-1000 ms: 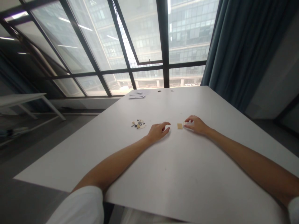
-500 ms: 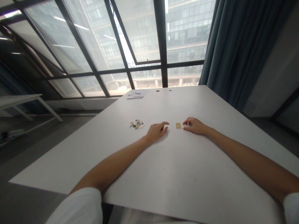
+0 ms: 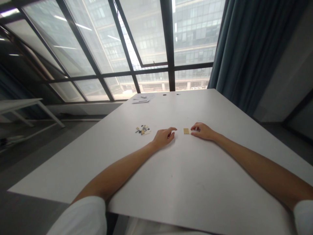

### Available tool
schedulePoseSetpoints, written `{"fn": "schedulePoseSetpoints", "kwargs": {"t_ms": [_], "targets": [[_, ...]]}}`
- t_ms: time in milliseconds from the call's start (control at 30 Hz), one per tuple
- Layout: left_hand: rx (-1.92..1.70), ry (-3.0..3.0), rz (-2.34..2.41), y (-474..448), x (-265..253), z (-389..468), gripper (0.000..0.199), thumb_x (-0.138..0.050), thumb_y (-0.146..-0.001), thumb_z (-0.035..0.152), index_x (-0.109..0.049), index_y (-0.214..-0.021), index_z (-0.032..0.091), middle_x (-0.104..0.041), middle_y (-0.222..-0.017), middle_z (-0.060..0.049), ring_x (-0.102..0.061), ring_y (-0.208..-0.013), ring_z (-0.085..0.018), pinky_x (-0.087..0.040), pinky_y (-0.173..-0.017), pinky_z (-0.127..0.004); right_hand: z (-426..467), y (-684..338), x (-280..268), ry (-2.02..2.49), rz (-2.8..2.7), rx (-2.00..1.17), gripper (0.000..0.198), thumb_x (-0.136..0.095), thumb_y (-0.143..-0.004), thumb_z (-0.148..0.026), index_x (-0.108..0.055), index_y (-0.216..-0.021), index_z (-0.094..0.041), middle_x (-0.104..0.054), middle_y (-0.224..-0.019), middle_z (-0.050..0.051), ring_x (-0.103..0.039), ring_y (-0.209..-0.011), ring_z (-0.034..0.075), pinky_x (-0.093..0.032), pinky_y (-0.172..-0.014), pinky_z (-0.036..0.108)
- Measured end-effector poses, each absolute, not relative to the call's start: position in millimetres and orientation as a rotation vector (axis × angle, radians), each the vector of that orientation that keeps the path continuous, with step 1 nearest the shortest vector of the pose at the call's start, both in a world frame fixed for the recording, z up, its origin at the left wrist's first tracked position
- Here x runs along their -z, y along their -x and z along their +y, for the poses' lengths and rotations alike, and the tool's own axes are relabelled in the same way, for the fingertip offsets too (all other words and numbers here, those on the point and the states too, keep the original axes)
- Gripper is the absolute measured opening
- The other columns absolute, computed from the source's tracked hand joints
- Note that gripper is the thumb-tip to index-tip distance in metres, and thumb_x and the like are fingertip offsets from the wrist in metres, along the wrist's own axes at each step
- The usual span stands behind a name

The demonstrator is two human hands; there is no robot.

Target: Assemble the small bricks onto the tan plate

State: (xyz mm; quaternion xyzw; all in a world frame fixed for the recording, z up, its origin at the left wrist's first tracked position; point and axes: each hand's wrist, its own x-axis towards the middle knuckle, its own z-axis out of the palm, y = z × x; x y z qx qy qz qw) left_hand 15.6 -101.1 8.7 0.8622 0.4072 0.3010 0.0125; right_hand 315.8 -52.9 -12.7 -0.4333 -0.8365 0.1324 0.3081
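Note:
A small tan building plate (image 3: 186,131) lies on the white table in front of me, with a narrow pale strip at its right side. My right hand (image 3: 203,131) is at that side, thumb and curled fingers around the pale strip; the exact contact is too small to make out. To the left of the plate, my left hand (image 3: 163,137) rests on the table with nothing in it, thumb and index finger apart and pointing toward the plate. Beyond it, further left, is a loose pile of small building pieces (image 3: 143,130) in tan, grey, black and white.
The white table (image 3: 190,182) reaches from my body toward the windows. Papers (image 3: 141,101) lie at its far left corner, and a dark round spot (image 3: 164,95) is near the far edge. A blue curtain (image 3: 242,58) hangs at the right; another table (image 3: 22,102) stands at the left.
The view has shifted very slightly. Both hands, the tan plate and the pile keep nearly the same places.

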Motion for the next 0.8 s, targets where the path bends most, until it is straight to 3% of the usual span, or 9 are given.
{"fn": "schedulePoseSetpoints", "kwargs": {"t_ms": [800], "targets": [[-0.993,-2.674,1.27,-15.9,-8.6,-101.0,0.034,-0.048,-0.088,0.019,-0.069,-0.115,0.021,-0.059,-0.061,0.005,-0.052,-0.055,-0.01,-0.042,-0.065,-0.022,-49.3,-317.1,16.9,1.137,-2.222,-0.34,0.023,-0.071,-0.077,-0.035,-0.078,-0.093,-0.02,-0.068,-0.088,0.005,-0.058,-0.073,0.016,-0.047,-0.068,0.029]]}}
